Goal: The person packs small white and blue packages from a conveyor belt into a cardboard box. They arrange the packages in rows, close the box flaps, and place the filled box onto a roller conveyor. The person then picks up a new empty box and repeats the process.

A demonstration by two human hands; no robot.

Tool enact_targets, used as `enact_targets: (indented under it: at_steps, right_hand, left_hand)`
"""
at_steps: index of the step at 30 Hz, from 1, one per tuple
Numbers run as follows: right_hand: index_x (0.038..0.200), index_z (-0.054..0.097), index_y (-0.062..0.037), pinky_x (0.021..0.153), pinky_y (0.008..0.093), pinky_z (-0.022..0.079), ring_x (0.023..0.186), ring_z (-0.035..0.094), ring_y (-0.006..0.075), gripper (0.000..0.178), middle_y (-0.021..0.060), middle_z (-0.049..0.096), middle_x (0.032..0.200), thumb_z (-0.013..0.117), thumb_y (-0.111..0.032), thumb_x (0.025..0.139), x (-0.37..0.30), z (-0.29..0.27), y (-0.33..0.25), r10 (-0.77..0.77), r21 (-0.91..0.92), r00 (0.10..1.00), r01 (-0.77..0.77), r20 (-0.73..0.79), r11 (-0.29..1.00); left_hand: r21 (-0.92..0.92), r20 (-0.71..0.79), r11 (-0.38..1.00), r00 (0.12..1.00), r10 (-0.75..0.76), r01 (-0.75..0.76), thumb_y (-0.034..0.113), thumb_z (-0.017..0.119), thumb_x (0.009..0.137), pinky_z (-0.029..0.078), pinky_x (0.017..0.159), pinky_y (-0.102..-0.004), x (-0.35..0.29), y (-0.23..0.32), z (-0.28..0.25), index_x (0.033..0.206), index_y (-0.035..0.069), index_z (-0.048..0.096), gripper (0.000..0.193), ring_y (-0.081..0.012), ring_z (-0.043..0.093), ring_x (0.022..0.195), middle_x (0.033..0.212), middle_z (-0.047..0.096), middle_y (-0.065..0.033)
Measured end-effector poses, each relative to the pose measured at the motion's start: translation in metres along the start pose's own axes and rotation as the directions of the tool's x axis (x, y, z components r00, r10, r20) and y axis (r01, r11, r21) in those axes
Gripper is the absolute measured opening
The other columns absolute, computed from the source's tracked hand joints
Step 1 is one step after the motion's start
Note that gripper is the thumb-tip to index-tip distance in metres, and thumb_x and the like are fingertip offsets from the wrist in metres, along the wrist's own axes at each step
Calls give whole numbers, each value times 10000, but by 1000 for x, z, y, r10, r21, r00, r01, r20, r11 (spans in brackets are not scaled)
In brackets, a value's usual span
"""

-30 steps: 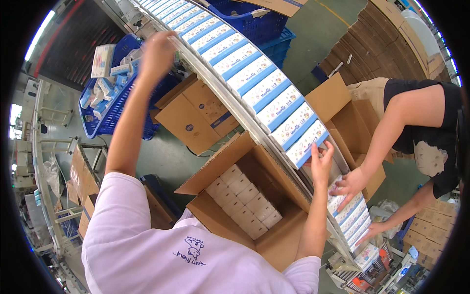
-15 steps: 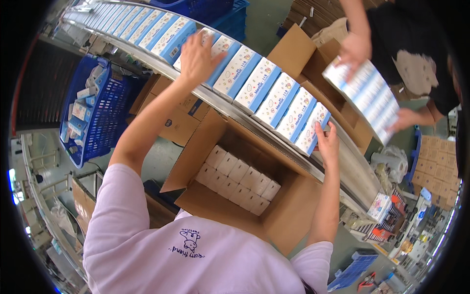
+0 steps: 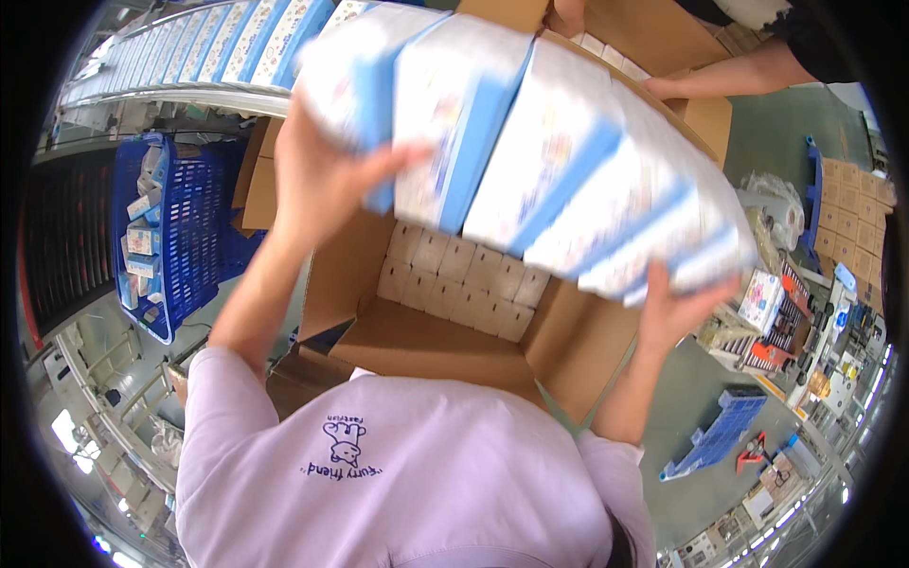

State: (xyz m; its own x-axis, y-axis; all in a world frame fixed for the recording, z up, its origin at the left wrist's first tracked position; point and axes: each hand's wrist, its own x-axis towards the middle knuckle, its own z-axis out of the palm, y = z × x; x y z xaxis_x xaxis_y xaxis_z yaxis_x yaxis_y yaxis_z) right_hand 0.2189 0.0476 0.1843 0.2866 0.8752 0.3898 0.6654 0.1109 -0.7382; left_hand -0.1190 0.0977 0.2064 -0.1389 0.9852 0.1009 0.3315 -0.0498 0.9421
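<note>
Grey-green factory floor (image 3: pixel 682 379), blue plastic crate (image 3: pixel 185 227) at left, cluttered shelves (image 3: pixel 814 350) at right

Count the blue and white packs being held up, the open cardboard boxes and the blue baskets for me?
Blue and white packs held in a row: 5
Open cardboard boxes: 2, the near one and the far one
Blue baskets: 1
Total: 8

Grey-green floor (image 3: pixel 786 142) carrying open cardboard box (image 3: pixel 559 350), white packs (image 3: pixel 464 284) lying in row inside. Blue crate (image 3: pixel 189 227) sitting left of box. Conveyor (image 3: pixel 189 57) running above, packets (image 3: pixel 241 38) riding on it.
</note>
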Motion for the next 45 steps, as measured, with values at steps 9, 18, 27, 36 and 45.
enact_targets:
  at_steps: [9, 18, 27, 36, 45]
  right_hand:
    - [1319, 206, 91, 762, 403, 490, 916, 584, 408, 803, 310, 548, 1052, 634, -348, 801, -132, 40, 94, 423, -401, 731, -222, 535, 889]
    - [1335, 362, -89, 828, 359, 472, 968, 594, 333, 887, 188, 621, 1016, 699, -537, 647, -111, 77, 66, -13, -521, 676, 581, 737, 625]
    - [1036, 577, -9, 736, 393, 472, 890, 576, 340, 634, 188, 588, 985, 712, -503, 664, -115, 82, 107, 198, -524, 807, 157, 556, 837]
    - [1089, 505, 1, 748, 421, 481, 952, 555, 323, 711, 201, 532, 1077, 633, -581, 702, -132, 139, 174, 484, -673, 615, 106, 623, 732]
    - [836, 550, 10, 621, 261, 452, 638, 572, 171, 182, 107, 607, 754, 592, -166, 857, 1, 49, 9, -21, -43, 973, 31, 231, 999]
  left_hand:
    - [585, 506, 768, 622, -597, 261, 407, 657, 764, 432, 905, -330, -85, -183, 87, 1282, -215, 49, 1012, -377, 528, 1056, 1142, 510, -302]
    - [635, 766, 369, 616, -183, -679, 651, 640, 601, 356, 834, -626, -101, -159, 119, 1378, 246, 301, 940, -450, 439, 1121, 1404, 306, -122]
    - [657, 545, 642, 837, -43, -395, 598, 612, 682, 465, 779, -381, -86, -192, 142, 926, 1, 575, 646, -324, 539, 932, 968, 562, -187]
    - [808, 448, 579, 747, -491, -104, 520, 659, 706, 450, 849, -374, -89, -249, 172, 1127, -37, 501, 717, -308, 468, 1051, 1151, 483, -185]
    - [708, -201, 699, 922, 332, -98, 168, 676, 758, 451, 789, -368, 39, -60, -7, 1016, 17, 567, 318, -297, 562, 931, 990, 584, -136]
